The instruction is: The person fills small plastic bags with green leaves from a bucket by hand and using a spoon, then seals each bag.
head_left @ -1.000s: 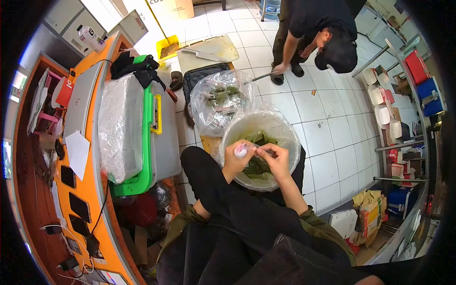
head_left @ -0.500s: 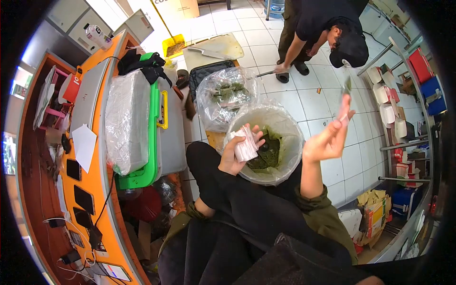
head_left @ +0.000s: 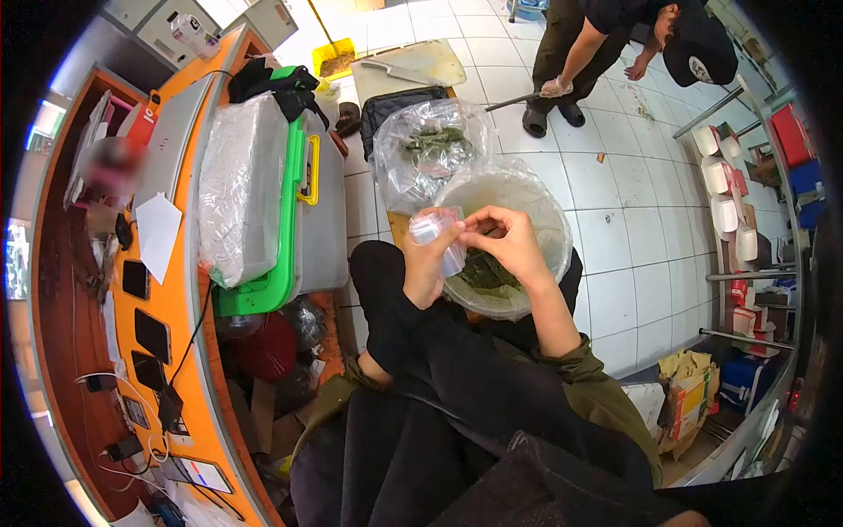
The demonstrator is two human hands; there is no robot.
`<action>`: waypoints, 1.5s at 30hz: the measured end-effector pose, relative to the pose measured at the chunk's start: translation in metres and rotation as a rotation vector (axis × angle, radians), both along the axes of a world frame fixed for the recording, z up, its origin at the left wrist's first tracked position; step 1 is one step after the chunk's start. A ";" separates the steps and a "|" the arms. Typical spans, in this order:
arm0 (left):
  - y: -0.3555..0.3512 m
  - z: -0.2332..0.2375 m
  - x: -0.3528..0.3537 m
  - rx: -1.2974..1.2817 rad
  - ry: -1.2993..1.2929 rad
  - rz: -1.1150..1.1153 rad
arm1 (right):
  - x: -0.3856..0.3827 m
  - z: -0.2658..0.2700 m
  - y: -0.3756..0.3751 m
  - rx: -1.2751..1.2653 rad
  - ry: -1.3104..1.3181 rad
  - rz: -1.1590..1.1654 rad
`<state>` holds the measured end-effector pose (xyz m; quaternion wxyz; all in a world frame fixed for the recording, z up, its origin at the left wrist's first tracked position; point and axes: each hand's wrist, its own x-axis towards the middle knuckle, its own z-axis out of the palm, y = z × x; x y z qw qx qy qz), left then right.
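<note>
My left hand [head_left: 428, 263] is closed around a stack of small clear plastic bags [head_left: 452, 256], held over the near left rim of a bucket. At the edge of that stack, my right hand [head_left: 509, 241] has its thumb and index finger pinched together on a bag. Below both hands stands the bucket [head_left: 555, 211], lined with clear plastic. Green leafy material [head_left: 483, 274] lies inside it, partly hidden by my hands. Just beyond on the left, an open clear plastic bag [head_left: 391, 145] holds more green leaves [head_left: 437, 140].
A large knife [head_left: 395, 72] lies on a cutting board [head_left: 439, 61]. Left are an orange desk [head_left: 195, 351] with phones and a grey storage box [head_left: 320, 237] with a green lid. A co-worker [head_left: 588, 53] bends over the tiled floor, holding a dark rod. Metal shelving [head_left: 746, 277] stands right.
My right hand has come down and left from its raised position to the bag stack. The small blurred green item above its fingers is gone from there. The co-worker has shifted right in view.
</note>
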<state>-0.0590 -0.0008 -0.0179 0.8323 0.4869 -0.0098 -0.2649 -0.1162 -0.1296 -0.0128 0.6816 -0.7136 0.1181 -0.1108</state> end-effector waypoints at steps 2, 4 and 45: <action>0.003 0.003 -0.001 -0.022 0.014 -0.018 | -0.004 -0.002 -0.002 -0.002 -0.009 0.020; 0.006 0.017 0.000 -0.138 0.190 -0.190 | -0.004 0.001 -0.004 0.155 -0.043 -0.123; 0.006 0.018 0.009 0.734 -1.108 -0.469 | -0.044 -0.018 -0.019 -0.574 0.051 0.024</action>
